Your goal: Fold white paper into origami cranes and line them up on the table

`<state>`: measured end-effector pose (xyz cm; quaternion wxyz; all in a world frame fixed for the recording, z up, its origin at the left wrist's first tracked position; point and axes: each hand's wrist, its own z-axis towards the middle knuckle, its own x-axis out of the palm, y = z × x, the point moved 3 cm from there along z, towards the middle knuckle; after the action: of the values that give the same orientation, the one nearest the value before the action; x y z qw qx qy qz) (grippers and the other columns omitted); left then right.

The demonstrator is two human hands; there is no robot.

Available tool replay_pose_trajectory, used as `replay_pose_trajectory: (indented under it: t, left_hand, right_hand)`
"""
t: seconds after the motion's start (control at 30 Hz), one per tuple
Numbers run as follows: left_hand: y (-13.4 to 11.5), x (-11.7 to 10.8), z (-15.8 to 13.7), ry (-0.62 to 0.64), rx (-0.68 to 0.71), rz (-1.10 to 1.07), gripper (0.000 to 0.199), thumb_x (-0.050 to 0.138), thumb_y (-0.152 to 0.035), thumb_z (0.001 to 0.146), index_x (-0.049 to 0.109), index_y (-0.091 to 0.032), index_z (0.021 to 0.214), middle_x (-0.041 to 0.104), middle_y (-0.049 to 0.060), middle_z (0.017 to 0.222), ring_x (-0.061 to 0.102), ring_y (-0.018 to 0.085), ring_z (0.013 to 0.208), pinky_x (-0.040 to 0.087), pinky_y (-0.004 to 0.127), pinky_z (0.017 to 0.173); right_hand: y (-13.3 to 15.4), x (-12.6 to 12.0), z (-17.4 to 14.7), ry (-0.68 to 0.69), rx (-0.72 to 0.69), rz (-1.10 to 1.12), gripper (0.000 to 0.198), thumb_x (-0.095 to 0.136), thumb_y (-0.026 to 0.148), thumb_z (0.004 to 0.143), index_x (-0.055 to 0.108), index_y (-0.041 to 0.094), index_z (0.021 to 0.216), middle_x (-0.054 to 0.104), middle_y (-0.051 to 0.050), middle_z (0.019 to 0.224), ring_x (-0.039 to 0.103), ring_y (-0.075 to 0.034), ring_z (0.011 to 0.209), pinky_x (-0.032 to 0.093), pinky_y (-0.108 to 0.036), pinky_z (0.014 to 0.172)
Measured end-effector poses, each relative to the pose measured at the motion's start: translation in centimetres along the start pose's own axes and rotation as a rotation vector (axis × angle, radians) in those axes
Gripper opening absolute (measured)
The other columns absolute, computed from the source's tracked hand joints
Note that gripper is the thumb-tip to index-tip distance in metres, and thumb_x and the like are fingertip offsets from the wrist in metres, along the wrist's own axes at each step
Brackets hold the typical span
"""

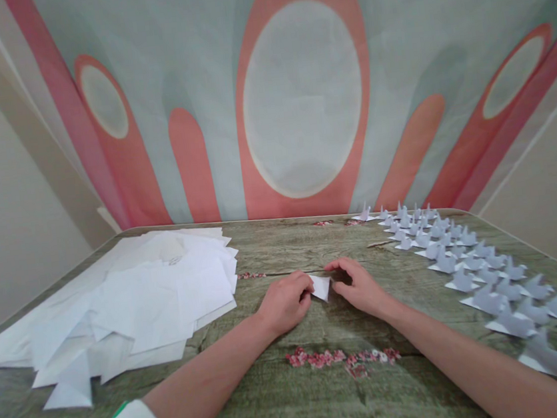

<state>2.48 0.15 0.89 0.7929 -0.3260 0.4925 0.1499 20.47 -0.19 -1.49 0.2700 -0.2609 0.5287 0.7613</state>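
Small folded paper (321, 287) is between two hands, on or just above wood-look table (260, 399), cannot tell which; left hand (286, 302) is at paper's left side, fingers bent together, clamped on its edge; right hand (361, 289) is just beside paper's right side, thumb and forefinger apart; pile of white sheets (168, 295) is well left of paper; loose folded piece (72, 387) is also left, nearer to person; rows of white paper birds (490, 300) stand right of paper; pink flower pattern (320, 357) is nearer to person than paper.
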Motion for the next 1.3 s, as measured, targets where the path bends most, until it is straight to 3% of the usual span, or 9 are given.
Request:
replay_pose_trajectory:
  t: [0.33, 0.8, 1.07, 1.3]
  left_hand:
    - [-0.2, 0.0, -0.2, 0.034, -0.007, 0.026, 0.027, 0.044, -0.004, 0.069, 0.056, -0.020, 0.087, 0.059, 0.003, 0.097, 0.055, 0.018, 0.092, 0.044, 0.030, 0.083]
    - [-0.3, 0.1, -0.2, 0.020, 0.015, -0.004, 0.027, 0.043, -0.004, 0.071, 0.054, -0.018, 0.091, 0.058, 0.004, 0.097, 0.055, 0.017, 0.091, 0.043, 0.028, 0.083]
    - [-0.6, -0.1, -0.2, -0.033, 0.001, -0.079, 0.024, 0.049, -0.015, 0.078, 0.055, -0.019, 0.101, 0.057, 0.005, 0.097, 0.054, 0.018, 0.089, 0.043, 0.029, 0.081]
    - [-1.0, 0.1, -0.2, -0.099, -0.008, -0.205, 0.023, 0.042, -0.010, 0.082, 0.057, -0.018, 0.098, 0.057, 0.005, 0.095, 0.053, 0.016, 0.090, 0.042, 0.029, 0.083]
  right_hand:
    - [-0.2, -0.1, 0.2, 0.036, 0.006, -0.041, 0.022, 0.057, 0.018, 0.069, 0.062, 0.021, 0.090, 0.060, -0.003, 0.093, 0.051, -0.021, 0.091, 0.035, -0.038, 0.083]
    - [0.5, 0.0, -0.1, 0.026, -0.016, -0.112, 0.022, 0.057, 0.017, 0.070, 0.062, 0.021, 0.090, 0.059, -0.004, 0.092, 0.049, -0.021, 0.091, 0.034, -0.038, 0.083]
    - [1.7, 0.4, -0.8, 0.023, -0.175, -0.169, 0.024, 0.057, 0.016, 0.072, 0.058, 0.019, 0.095, 0.056, -0.005, 0.094, 0.049, -0.020, 0.092, 0.036, -0.034, 0.080]
    - [2.6, 0.8, -1.2, 0.049, -0.249, -0.221, 0.025, 0.056, 0.009, 0.070, 0.059, 0.019, 0.092, 0.055, -0.004, 0.086, 0.049, -0.019, 0.084, 0.037, -0.031, 0.074]
